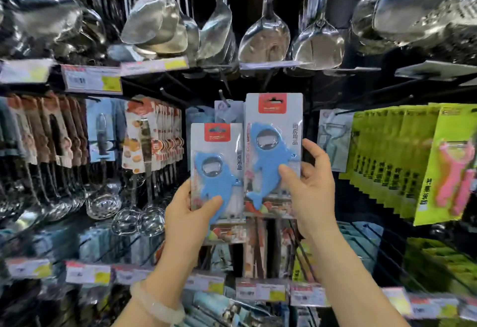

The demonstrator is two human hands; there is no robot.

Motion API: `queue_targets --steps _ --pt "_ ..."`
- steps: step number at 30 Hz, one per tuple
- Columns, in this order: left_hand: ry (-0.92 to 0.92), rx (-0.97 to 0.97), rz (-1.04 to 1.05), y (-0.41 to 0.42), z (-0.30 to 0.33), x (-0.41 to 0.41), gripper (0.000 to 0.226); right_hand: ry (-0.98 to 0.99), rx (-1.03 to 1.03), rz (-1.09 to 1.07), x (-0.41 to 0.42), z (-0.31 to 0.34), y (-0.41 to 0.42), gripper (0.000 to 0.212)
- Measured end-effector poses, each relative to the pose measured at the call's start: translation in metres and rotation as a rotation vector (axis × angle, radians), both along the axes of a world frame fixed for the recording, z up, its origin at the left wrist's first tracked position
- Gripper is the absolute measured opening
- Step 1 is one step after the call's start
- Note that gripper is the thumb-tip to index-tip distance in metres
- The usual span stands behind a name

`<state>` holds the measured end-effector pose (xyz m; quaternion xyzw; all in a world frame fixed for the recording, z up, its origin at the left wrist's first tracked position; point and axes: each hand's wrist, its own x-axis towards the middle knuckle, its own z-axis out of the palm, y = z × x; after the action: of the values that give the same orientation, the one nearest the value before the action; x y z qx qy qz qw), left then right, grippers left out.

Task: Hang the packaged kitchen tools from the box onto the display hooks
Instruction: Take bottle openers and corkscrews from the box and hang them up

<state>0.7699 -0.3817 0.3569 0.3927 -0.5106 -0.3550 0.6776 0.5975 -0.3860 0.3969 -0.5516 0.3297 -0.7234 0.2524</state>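
Two carded packages each hold a blue dolphin-shaped bottle opener under a red label. My left hand (189, 213) grips the lower package (216, 156) by its bottom left edge. My right hand (308, 187) holds the taller package (273, 146) by its right side, thumb across the dolphin. The taller card's top sits higher, just right of a black display hook (224, 98) that sticks out from the rack behind. A pale packaged item (227, 113) hangs on that hook behind both cards. The box is out of view.
Steel ladles and spatulas (263, 35) hang overhead. Brown-carded tools (51, 130) and wire skimmers (103, 200) fill the left hooks. Green peeler packs (402, 156) hang at right, a single peeler card (333, 141) beside them. Price tags (93, 79) line the rails above and below.
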Motion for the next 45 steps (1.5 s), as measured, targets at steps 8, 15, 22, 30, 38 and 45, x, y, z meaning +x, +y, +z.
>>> queue_targets --steps 8,15,22,30,38,45 --pt "0.04 0.002 -0.019 -0.025 0.001 0.014 0.04 0.038 0.013 -0.063 0.006 0.01 -0.021 0.053" --pt "0.061 0.018 -0.047 -0.038 -0.007 0.023 0.039 0.048 0.108 -0.118 0.01 0.008 -0.043 0.054" --pt "0.059 0.033 -0.026 -0.045 -0.013 0.026 0.041 0.247 0.204 -0.245 0.011 0.008 -0.08 0.061" --pt "-0.092 -0.044 -0.132 -0.046 -0.02 0.009 0.049 0.284 0.189 -0.015 0.041 -0.052 -0.042 0.064" --pt "-0.109 -0.187 -0.273 -0.031 -0.001 -0.025 0.064 0.128 0.024 -0.176 0.036 -0.05 -0.022 0.068" --pt "-0.114 -0.264 -0.253 -0.043 0.041 -0.041 0.067 0.216 -0.042 -0.248 0.019 0.003 -0.025 0.064"
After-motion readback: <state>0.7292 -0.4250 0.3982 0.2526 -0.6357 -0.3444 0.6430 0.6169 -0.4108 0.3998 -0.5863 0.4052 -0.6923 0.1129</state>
